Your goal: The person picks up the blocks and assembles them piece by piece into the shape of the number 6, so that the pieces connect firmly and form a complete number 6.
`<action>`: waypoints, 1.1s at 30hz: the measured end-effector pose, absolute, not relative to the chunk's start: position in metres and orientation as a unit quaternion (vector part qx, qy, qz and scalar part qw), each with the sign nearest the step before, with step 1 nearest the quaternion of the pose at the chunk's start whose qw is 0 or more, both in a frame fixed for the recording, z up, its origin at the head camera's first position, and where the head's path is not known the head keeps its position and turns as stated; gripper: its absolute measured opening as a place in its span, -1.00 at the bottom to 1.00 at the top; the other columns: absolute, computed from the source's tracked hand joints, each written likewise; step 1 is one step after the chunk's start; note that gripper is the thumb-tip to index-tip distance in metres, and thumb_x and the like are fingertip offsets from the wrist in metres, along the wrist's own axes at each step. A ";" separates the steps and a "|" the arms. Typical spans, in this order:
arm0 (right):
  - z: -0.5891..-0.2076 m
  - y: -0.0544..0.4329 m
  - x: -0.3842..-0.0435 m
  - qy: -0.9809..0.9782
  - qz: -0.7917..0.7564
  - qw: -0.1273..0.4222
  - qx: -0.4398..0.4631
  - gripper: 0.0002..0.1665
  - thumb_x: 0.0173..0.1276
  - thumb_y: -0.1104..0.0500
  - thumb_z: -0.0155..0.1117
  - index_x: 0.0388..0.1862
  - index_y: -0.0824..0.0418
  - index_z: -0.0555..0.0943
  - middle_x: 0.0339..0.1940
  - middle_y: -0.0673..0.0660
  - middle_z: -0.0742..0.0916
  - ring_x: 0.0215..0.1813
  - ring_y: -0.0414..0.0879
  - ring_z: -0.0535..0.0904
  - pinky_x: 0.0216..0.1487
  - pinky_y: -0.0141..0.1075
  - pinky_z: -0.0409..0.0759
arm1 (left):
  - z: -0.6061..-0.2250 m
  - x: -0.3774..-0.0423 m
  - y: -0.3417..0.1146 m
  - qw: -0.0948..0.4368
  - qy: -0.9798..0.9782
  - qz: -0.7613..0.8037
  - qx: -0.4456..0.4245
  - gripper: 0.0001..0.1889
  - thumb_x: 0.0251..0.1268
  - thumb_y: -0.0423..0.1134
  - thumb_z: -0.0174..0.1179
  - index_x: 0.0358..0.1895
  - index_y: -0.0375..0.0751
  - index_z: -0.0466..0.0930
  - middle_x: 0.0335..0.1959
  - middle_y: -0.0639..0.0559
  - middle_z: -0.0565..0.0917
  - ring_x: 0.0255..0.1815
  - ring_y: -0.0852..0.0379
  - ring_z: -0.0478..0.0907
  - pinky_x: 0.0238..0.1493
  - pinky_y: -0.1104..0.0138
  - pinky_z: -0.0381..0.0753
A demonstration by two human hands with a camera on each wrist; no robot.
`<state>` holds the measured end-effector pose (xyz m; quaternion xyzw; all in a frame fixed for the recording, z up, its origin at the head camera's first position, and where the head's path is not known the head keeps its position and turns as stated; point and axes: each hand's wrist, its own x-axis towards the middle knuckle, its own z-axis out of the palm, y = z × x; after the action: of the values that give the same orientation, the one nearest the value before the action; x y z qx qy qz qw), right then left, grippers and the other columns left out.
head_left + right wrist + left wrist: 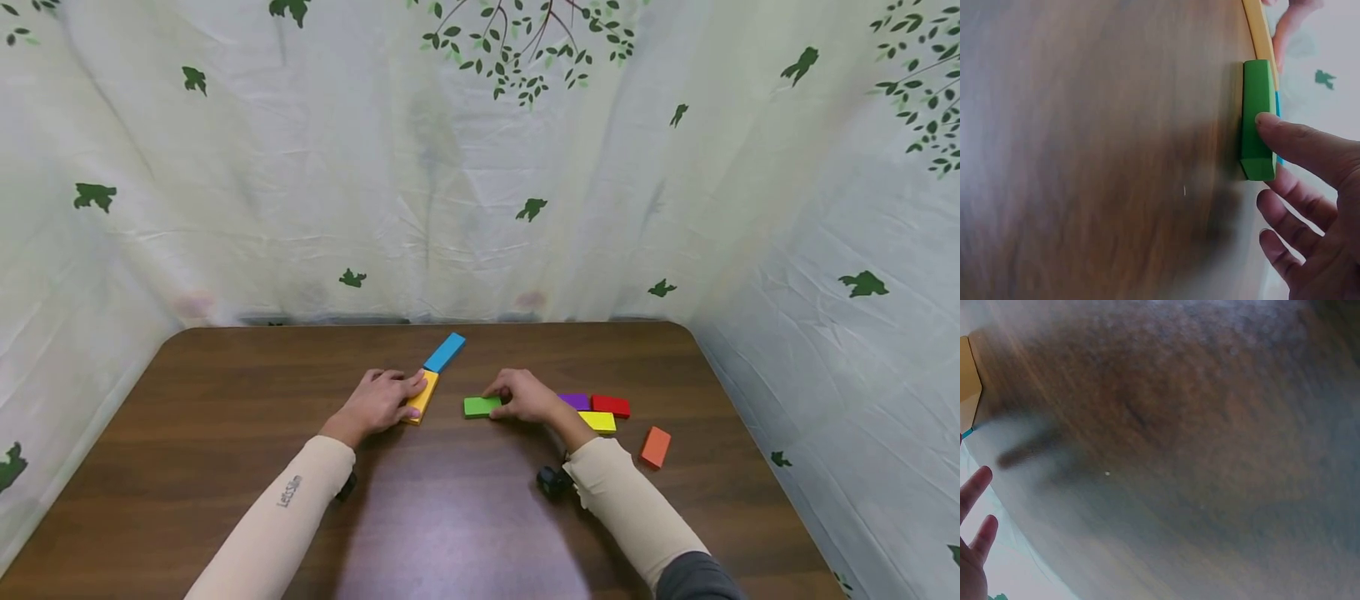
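Observation:
My right hand (527,395) pinches a green block (480,407) by its right end, the thumb on the near side and a finger on the far side. The right wrist view shows the thumb (1297,134) against the green block (1257,112), its other fingers loosely bent behind. To the left, my left hand (381,397) grips a yellow-orange block (426,395) with thumb and index finger. That block lies slanted, its far end meeting a blue block (445,352) in one line. In the left wrist view two spread fingers show, with a corner of the yellow-orange block (969,378).
Right of my right hand, a purple block (574,402), a red block (611,407) and a yellow block (599,422) lie together. An orange block (656,447) sits apart, nearer the right edge. A leaf-patterned curtain (465,217) hangs behind the brown table (247,400).

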<state>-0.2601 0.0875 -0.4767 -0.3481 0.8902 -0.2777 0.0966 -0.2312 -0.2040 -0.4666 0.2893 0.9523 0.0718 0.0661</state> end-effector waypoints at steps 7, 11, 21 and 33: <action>-0.478 0.074 -0.253 0.893 -0.270 0.104 -0.345 -0.66 0.10 0.16 0.53 -0.12 0.19 0.74 -0.30 -0.02 0.64 -0.27 -0.18 0.48 -0.21 -0.38 0.47 | -0.467 -0.233 -0.203 0.074 0.952 0.064 0.289 -0.34 0.31 0.04 0.17 0.40 -0.18 0.32 0.42 -0.11 0.33 0.31 -0.30 0.31 0.22 -0.18 0.19; -0.477 0.068 -0.249 0.893 -0.275 0.110 -0.339 -0.67 0.10 0.16 0.53 -0.14 0.20 0.72 -0.30 -0.01 0.63 -0.26 -0.17 0.48 -0.20 -0.36 0.47 | -0.466 -0.232 -0.202 0.076 0.953 0.068 0.285 -0.34 0.30 0.04 0.18 0.40 -0.18 0.32 0.42 -0.10 0.33 0.31 -0.30 0.31 0.23 -0.18 0.18; -0.478 0.055 -0.243 0.878 -0.283 0.095 -0.374 -0.69 0.08 0.15 0.54 -0.18 0.20 0.74 -0.31 -0.01 0.66 -0.27 -0.19 0.51 -0.21 -0.40 0.48 | -0.466 -0.232 -0.203 0.075 0.954 0.073 0.281 -0.34 0.30 0.03 0.18 0.40 -0.17 0.32 0.42 -0.09 0.33 0.31 -0.29 0.32 0.24 -0.16 0.17; -0.481 0.038 -0.235 0.863 -0.292 0.088 -0.401 -0.68 0.06 0.15 0.56 -0.18 0.21 0.75 -0.32 -0.01 0.67 -0.28 -0.18 0.53 -0.21 -0.45 0.47 | -0.466 -0.232 -0.203 0.078 0.955 0.070 0.278 -0.33 0.30 0.04 0.18 0.41 -0.16 0.29 0.43 -0.08 0.31 0.30 -0.28 0.32 0.24 -0.16 0.17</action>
<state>-0.2349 0.0376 -0.4812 -0.4014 0.8635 -0.2923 0.0881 -0.2319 -0.2030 -0.4664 0.2784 0.9547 0.0700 0.0780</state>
